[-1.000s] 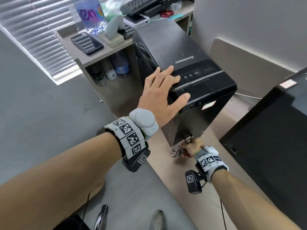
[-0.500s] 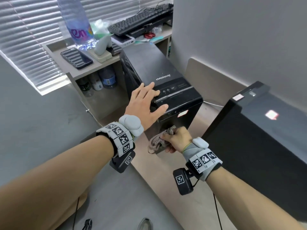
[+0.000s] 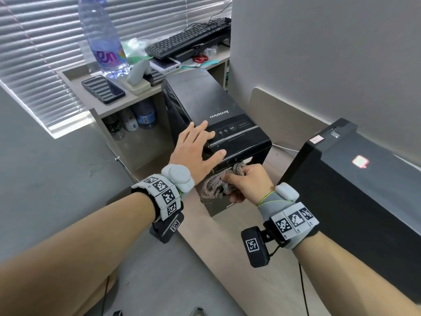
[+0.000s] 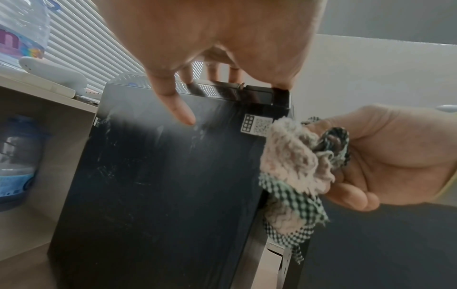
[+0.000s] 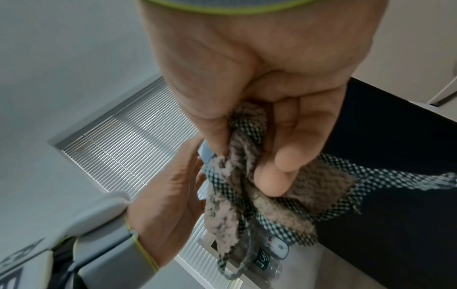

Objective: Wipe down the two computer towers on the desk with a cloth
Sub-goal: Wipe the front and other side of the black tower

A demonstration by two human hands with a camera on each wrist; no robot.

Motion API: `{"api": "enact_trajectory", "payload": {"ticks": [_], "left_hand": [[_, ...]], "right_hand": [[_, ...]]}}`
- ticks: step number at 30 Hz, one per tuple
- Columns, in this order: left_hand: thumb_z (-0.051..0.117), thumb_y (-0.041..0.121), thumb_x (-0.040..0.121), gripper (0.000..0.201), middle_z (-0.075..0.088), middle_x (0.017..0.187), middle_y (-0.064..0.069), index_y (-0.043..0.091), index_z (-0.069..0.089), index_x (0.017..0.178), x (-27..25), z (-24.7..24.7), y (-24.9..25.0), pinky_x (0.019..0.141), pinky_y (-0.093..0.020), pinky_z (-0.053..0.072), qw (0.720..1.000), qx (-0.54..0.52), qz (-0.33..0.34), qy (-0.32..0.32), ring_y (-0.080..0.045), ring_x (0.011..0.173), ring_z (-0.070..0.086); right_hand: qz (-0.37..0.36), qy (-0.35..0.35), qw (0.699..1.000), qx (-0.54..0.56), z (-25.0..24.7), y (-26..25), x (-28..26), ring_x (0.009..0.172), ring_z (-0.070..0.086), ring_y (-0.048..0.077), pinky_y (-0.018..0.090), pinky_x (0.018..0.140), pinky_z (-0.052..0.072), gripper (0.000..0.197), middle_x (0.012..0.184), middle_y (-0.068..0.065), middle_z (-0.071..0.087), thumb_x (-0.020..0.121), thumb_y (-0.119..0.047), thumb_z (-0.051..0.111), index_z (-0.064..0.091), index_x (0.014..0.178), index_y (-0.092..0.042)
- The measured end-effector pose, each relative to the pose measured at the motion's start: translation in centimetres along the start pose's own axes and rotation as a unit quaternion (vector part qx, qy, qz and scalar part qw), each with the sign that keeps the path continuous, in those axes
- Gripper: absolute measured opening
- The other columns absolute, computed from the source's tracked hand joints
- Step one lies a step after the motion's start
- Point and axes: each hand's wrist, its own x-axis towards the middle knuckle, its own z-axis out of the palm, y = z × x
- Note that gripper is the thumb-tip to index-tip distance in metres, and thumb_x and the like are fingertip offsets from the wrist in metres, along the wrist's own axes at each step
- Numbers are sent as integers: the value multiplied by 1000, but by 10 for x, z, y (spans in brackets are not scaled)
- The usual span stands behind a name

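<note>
At the far left we see window blinds (image 3: 45, 53), and in front of them a shelf unit (image 3: 75, 87) that carries a large water bottle (image 3: 102, 42), a dark phone (image 3: 103, 88) lying flat, and a keyboard (image 3: 189, 42) farther back. Small bottles (image 3: 134, 119) stand in the open compartment below.

Next comes our left hand (image 3: 196, 153), laid flat on the top front edge of the first computer tower (image 3: 205, 99). Its fingers (image 3: 202, 128) are straight and spread over the top, the thumb reaches down onto the front panel, and it grips nothing. In the left wrist view the fingertips (image 4: 188, 82) touch the tower's upper edge, while the dusty black side panel fills the middle of the picture.

Just to the right and lower, our right hand (image 3: 248, 183) is closed in a fist around the cloth (image 3: 216, 185), a bunched pinkish rag with a green checked border. The cloth is pressed against the front face of the first tower, below the left hand, and a loose end hangs down from the fist. The right wrist view shows the thumb and fingers curled tightly round the cloth (image 5: 247, 185).

At the far right stands the second computer tower (image 3: 353, 190), black, well apart from both hands, on the same desk (image 3: 227, 258).
</note>
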Motion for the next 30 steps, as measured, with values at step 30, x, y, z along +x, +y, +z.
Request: {"api": "enact_trajectory", "payload": {"ticks": [30], "left_hand": [[44,65,83,65,36,154,4,21,54,129,-1,-2,3,111,-28,17,1000,-27,0,-2,-23,147,18]], "right_hand": [[25,3,1000,-2,11,20,9,46,61,27,27,43,50,20,63,13,69,86,-18,69,66,74,-2]]}}
